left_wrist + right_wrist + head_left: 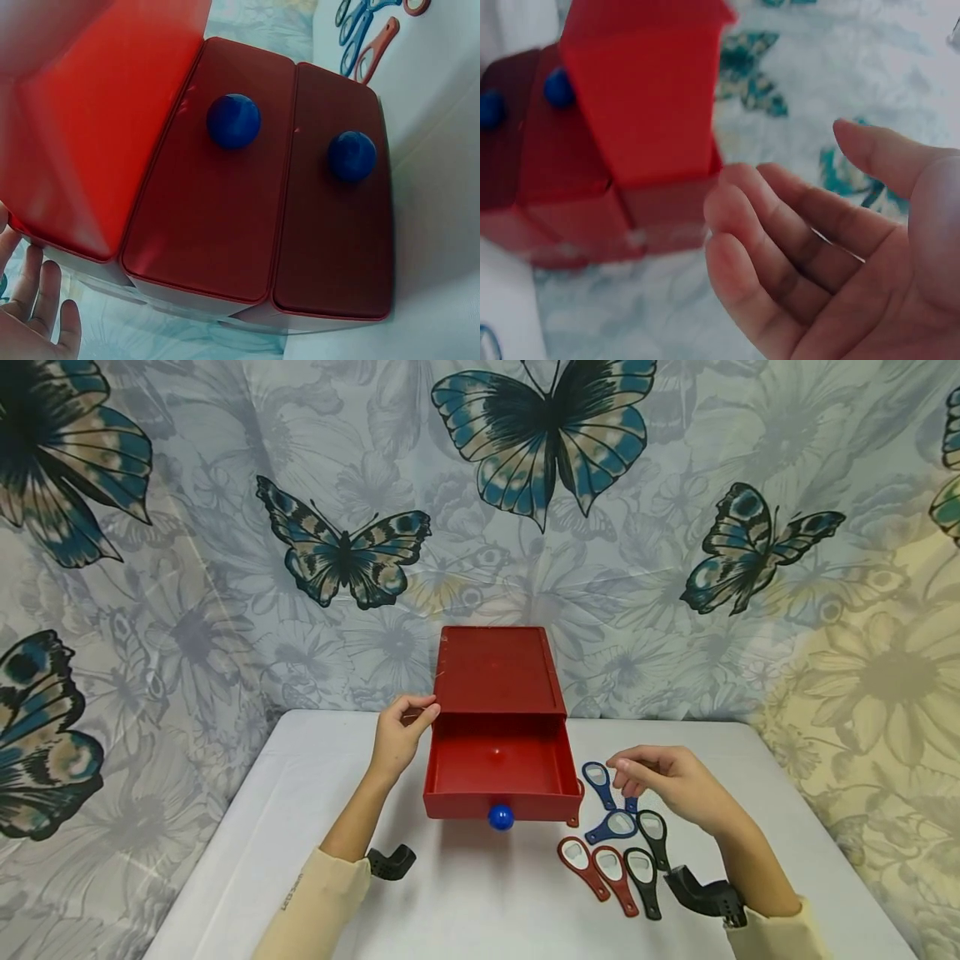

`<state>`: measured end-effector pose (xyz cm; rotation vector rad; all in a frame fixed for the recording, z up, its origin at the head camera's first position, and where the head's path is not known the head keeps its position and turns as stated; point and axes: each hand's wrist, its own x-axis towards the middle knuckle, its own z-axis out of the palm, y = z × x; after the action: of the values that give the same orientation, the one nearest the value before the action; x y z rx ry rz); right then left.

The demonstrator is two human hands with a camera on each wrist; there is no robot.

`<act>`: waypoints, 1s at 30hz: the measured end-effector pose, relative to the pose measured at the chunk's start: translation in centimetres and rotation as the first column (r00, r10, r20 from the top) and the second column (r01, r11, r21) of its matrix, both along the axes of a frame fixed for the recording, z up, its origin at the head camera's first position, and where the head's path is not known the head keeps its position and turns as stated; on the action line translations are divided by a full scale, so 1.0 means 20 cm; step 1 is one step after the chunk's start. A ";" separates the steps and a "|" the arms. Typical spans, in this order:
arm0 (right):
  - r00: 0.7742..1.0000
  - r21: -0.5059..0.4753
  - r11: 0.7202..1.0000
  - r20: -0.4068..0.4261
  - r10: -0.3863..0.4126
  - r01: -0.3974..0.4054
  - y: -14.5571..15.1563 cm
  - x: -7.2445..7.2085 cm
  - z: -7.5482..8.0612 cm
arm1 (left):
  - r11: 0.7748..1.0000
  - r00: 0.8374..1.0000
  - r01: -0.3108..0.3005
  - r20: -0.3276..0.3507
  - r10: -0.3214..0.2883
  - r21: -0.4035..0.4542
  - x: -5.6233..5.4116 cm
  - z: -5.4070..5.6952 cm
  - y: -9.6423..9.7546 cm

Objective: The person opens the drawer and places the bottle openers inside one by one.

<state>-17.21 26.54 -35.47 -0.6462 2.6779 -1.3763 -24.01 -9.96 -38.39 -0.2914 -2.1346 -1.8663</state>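
A red drawer cabinet (498, 670) stands on the table with its top drawer (501, 806) pulled out, showing the bare red drawer floor. A round blue knob (501, 817) sits on that drawer's front. My left hand (397, 735) touches the cabinet's upper left edge with thumb and fingertips; in the left wrist view its other fingers (46, 296) spread loosely by the side. Right of the drawer, my right hand (671, 781) hovers over small magnifying glasses, nearest a blue magnifying glass (597, 783). Its palm and loosely bent fingers (776, 247) hold nothing.
Two lower drawers with blue knobs (233, 121) are closed. Several red, blue and black magnifying glasses lie right of the cabinet, among them a red magnifying glass (617, 878) and a black magnifying glass (642, 881). A butterfly-print cloth (360, 643) hangs behind the white table (465, 902).
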 end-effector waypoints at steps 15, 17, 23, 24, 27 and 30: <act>0.912 0.268 0.880 0.007 -0.409 0.392 0.21 -0.22 -0.36 | 0.999 1.000 0.007 -0.002 -0.007 0.040 -0.01 -0.02 0.00; 0.895 0.321 0.844 -0.027 -0.445 0.430 0.24 -0.23 -0.41 | 0.999 1.000 0.004 -0.006 -0.004 0.044 0.00 -0.02 0.00; 0.827 0.366 0.755 -0.085 -0.556 0.544 0.33 -0.25 -0.53 | 0.999 1.000 0.006 -0.004 -0.006 0.035 0.00 -0.03 0.01; 0.819 0.367 0.746 -0.085 -0.568 0.555 0.34 -0.25 -0.55 | 0.999 1.000 0.006 -0.005 -0.006 0.031 0.00 -0.02 0.01; 0.800 0.363 0.731 -0.070 -0.596 0.577 0.38 -0.27 -0.60 | 1.000 1.000 0.001 -0.006 -0.001 0.028 0.00 -0.02 0.01; 0.781 0.362 0.718 -0.051 -0.622 0.595 0.41 -0.28 -0.65 | 1.000 1.000 -0.002 -0.003 0.002 0.029 -0.01 -0.02 0.01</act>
<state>-22.83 34.81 -48.53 0.3688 3.0910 -0.8856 -24.15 -9.85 -38.82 -0.2848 -2.1028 -1.8931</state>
